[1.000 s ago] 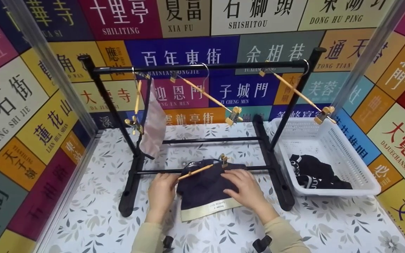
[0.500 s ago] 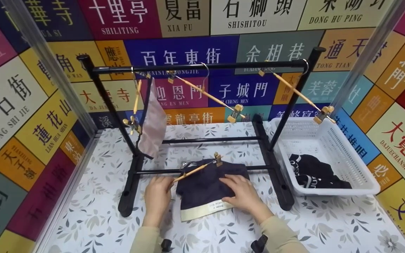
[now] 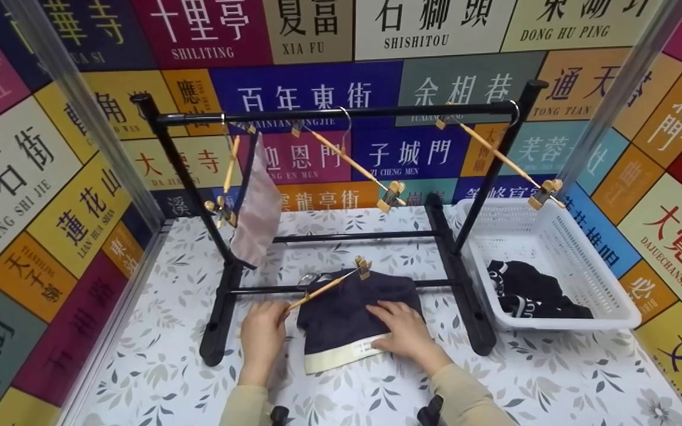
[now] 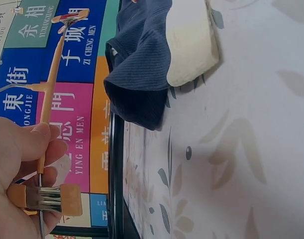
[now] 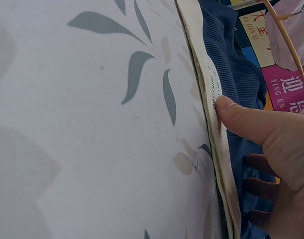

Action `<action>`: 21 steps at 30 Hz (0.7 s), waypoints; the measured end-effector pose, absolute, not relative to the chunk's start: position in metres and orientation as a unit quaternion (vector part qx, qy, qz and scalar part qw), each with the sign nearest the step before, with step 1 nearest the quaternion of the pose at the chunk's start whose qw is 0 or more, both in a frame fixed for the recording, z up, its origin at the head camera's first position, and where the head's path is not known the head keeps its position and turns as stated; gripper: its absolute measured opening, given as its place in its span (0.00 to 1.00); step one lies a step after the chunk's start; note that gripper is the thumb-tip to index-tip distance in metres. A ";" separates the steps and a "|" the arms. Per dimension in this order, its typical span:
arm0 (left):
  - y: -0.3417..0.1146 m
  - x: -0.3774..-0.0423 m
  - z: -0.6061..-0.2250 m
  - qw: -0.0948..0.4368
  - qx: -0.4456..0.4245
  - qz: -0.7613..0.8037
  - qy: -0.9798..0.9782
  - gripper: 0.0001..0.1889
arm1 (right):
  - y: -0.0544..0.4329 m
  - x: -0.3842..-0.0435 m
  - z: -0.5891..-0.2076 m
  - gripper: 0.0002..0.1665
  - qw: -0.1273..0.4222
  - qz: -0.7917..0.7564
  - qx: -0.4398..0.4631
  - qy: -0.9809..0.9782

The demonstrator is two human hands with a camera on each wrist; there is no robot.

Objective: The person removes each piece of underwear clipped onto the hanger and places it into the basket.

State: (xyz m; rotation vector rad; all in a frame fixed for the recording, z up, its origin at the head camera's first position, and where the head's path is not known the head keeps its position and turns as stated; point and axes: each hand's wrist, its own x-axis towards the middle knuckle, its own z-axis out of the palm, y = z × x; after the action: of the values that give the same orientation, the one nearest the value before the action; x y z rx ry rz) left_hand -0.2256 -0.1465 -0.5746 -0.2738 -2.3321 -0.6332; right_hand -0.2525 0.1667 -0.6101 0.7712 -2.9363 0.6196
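My left hand grips one end of a wooden clip hanger, its rod slanting up to the right over the cloth. In the left wrist view, thumb and fingers close round the rod beside a wooden clip. Below it, navy ribbed underpants lie flat, the cream waistband towards me. My right hand rests on their right side with fingers spread. In the right wrist view the thumb lies on the lettered waistband.
A black rack stands behind, its low crossbar running past the underpants. Two bare clip hangers and one with a pink cloth hang from it. At right, a white basket holds black garments.
My left hand has drawn the hanger a little to the left, its far clip shifting left across the underpants. My right hand has slid slightly left and towards me.
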 end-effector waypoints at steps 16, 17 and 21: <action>-0.148 -0.224 -0.576 0.339 -0.104 -0.250 -0.901 0.08 | 0.168 -0.255 -0.608 0.42 0.018 0.186 0.237 -0.953; -0.148 -0.224 -0.576 0.339 -0.103 -0.250 -0.901 0.08 | 0.168 -0.254 -0.608 0.41 0.022 0.184 0.237 -0.954; -0.148 -0.224 -0.575 0.337 -0.102 -0.248 -0.903 0.08 | 0.166 -0.251 -0.609 0.32 0.041 0.170 0.244 -0.954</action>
State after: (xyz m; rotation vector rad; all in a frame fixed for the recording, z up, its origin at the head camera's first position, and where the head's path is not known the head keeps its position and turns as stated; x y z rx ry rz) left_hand -0.2238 -0.1475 -0.5751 -0.2666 -2.3528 -0.6472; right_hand -0.2514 0.1660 -0.6089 0.7467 -2.9206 0.5192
